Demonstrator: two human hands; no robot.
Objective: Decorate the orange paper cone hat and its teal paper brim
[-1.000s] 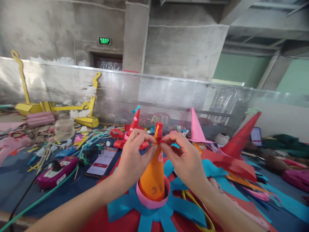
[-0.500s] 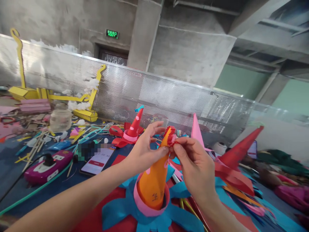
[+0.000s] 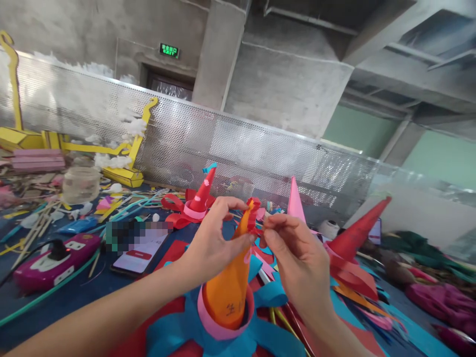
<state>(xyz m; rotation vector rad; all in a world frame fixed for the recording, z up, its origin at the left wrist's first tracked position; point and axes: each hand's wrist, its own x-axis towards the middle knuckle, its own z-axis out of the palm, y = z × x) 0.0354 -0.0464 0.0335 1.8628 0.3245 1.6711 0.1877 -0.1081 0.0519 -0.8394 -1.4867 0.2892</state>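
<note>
We are looking at a tall orange felt-like cone (image 3: pixel 226 287) with dark characters near its base, which is leaning slightly inside a pink paper-like band (image 3: pixel 219 331) amid broad blue petal-shaped strips (image 3: pixel 167 327), right in front of us. We are judging it light and fairly stiff but easy to dent, so we are favouring a gentle hold just below the tip. The crinkled red thin strip (image 3: pixel 253 215) at that tip is looking soft and easy to crush, suiting a fingertip pinch at its end. Our left hand (image 3: pixel 211 240) is gripping the cone near its tip, thumb lying across the near side, fingers arching behind. Our right hand (image 3: pixel 301 265) is apparently pinching the strip's end, its other fingers curling inward; both forearms are angling inward from below.
</note>
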